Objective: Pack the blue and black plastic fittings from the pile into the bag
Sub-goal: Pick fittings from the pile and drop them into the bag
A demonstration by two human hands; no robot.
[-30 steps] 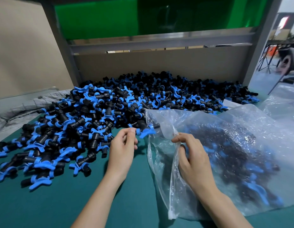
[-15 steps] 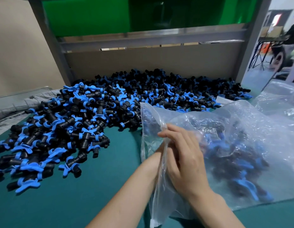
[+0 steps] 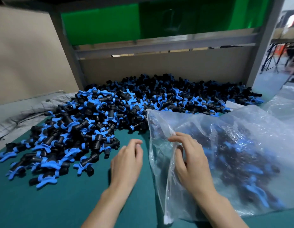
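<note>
A big pile of blue and black plastic fittings (image 3: 93,125) covers the green table from the left to the back right. A clear zip bag (image 3: 241,122) lies on its side at the right, with several fittings (image 3: 238,162) showing through the plastic. Its mouth faces left. My right hand (image 3: 190,163) grips the upper edge of the mouth, fingers curled over the plastic. My left hand (image 3: 126,162) hovers over the mat between pile and bag, fingers loosely curled and holding nothing.
The green mat (image 3: 44,203) is bare in front of the pile. A grey cloth (image 3: 28,112) lies at the left edge. Cardboard panels (image 3: 159,66) wall the back and left. More clear plastic (image 3: 286,104) lies at the far right.
One second ago my left hand held a fitting at the bag's mouth, then reached inside. It has since come out empty and moved left. My right hand stays on the bag.
</note>
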